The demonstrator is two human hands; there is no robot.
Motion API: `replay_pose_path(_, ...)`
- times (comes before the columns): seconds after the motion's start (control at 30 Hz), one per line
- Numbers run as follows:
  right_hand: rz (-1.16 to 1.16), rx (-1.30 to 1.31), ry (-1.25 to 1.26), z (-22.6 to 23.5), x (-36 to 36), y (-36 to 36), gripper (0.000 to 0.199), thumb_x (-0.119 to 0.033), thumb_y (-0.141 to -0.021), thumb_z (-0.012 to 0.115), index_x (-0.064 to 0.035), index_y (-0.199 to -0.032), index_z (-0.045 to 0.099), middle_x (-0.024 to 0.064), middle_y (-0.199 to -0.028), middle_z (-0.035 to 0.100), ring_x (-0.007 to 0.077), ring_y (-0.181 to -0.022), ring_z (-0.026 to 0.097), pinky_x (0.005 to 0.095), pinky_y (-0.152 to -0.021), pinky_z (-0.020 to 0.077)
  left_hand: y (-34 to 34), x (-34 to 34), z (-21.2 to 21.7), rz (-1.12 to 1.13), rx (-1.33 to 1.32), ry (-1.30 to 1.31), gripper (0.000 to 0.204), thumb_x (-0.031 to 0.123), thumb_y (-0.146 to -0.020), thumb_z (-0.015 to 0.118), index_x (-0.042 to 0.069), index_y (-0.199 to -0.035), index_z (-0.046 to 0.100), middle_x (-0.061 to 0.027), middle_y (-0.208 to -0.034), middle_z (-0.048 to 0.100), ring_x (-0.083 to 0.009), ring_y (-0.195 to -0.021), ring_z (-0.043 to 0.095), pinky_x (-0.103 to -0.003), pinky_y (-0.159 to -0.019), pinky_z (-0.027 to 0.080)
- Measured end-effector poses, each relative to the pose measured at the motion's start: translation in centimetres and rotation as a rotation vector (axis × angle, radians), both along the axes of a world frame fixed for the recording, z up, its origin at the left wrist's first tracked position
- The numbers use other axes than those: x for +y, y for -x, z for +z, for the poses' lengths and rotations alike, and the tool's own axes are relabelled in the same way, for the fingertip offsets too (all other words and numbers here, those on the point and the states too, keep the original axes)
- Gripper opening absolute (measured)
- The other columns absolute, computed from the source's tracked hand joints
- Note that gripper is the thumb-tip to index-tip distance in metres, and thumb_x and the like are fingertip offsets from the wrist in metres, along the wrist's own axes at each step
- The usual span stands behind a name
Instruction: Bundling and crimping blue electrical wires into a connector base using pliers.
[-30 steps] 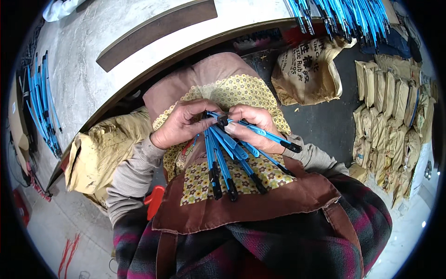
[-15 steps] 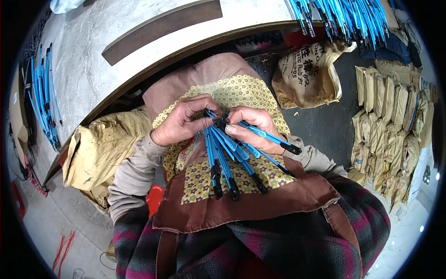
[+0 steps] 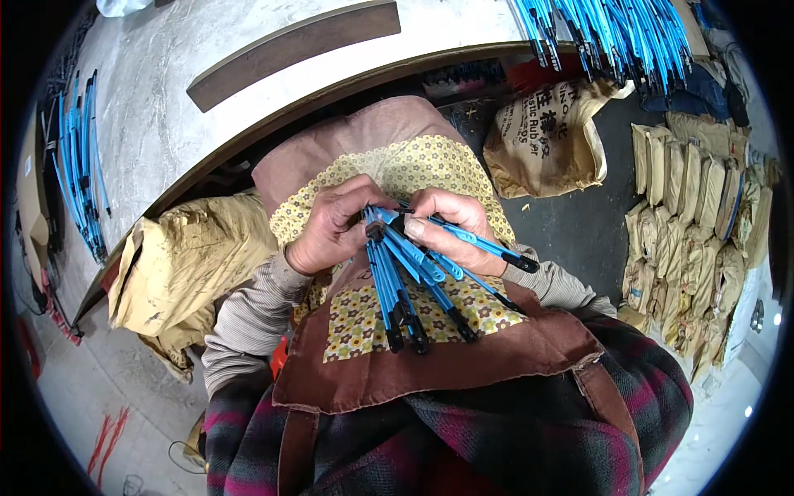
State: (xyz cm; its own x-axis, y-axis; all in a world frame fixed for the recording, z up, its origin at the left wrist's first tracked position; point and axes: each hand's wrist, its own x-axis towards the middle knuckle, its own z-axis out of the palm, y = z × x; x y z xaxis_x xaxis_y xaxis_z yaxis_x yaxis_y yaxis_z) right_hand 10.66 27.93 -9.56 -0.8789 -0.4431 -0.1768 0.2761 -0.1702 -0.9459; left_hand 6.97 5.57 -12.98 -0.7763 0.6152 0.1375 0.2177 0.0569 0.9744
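A fanned bunch of slim blue strips with black end pieces point(image 3: 422, 277) lies over my lap, on a flowered brown apron point(image 3: 405, 161). My left hand point(image 3: 335, 223) is closed round the bunch's upper end, thumb and forefinger pinching near a black piece point(image 3: 376, 230). Beside it my right hand point(image 3: 451, 223) also grips the bunch, its thumb pressed against the strips close to the left fingers. One strip sticks out to the right beneath my right hand. The palms hide exactly how each strip is held.
On the pale table ahead lie a long dark bar point(image 3: 294, 54), a pile of blue strips point(image 3: 620, 33) at right and a smaller bundle point(image 3: 80, 174) at left. Paper sacks point(image 3: 550, 136) point(image 3: 190, 256) flank my knees; stacked brown packets point(image 3: 691, 223) stand at far right.
My left hand has shifted slightly right and down, and the strips beneath it have swung a little to the right. My right hand stays nearly still, gripping the bunch.
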Motion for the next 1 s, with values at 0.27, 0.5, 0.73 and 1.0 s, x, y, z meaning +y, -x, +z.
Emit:
replay_pose_path(0.27,0.008,0.023,-0.012,0.0,0.2,-0.2,0.006,-0.007,-0.095,0.062,-0.0053,-0.09,0.06,-0.0015,-0.075,0.056,0.007,-0.067,0.047,0.0206,-0.062,0.0396,-2.0,0.9,0.2,0.16,0.121,0.045,0.01,0.007,-0.088,0.068,0.0,-0.094,0.068,-0.0109,-0.088,0.065,-0.0228,-0.075,0.061,-0.031,-0.069,0.049)
replay_pose_path(0.5,0.005,0.011,-0.016,0.0,0.2,-0.4,0.006,-0.008,-0.095,0.062,-0.0054,-0.09,0.059,-0.001,-0.076,0.056,0.0073,-0.068,0.047,0.0206,-0.062,0.0393,-2.9,1.1,-0.2,0.243,0.213,0.047,0.012,0.006,-0.086,0.068,-0.001,-0.096,0.068,-0.0123,-0.091,0.066,-0.0242,-0.077,0.062,-0.032,-0.069,0.05)
replay_pose_path(0.73,0.032,-0.023,0.003,0.0,0.2,-0.5,0.007,-0.009,-0.095,0.062,-0.0054,-0.089,0.059,-0.0006,-0.078,0.056,0.0078,-0.068,0.047,0.0209,-0.063,0.0393,-3.6,1.2,-0.2,0.283,0.273,0.042,0.013,0.006,-0.087,0.067,-0.002,-0.097,0.068,-0.0135,-0.094,0.067,-0.0251,-0.078,0.062,-0.032,-0.072,0.051)
replay_pose_path(1.0,0.025,0.029,-0.02,-0.2,0.1,-0.8,0.009,-0.01,-0.095,0.062,-0.0049,-0.089,0.06,-0.0008,-0.078,0.057,0.0077,-0.069,0.048,0.0213,-0.063,0.0395,-3.0,0.0,1.9,0.103,0.007,0.014,0.022,0.0,-0.084,0.064,-0.003,-0.106,0.069,-0.0143,-0.1,0.068,-0.0267,-0.082,0.065,-0.032,-0.075,0.052)
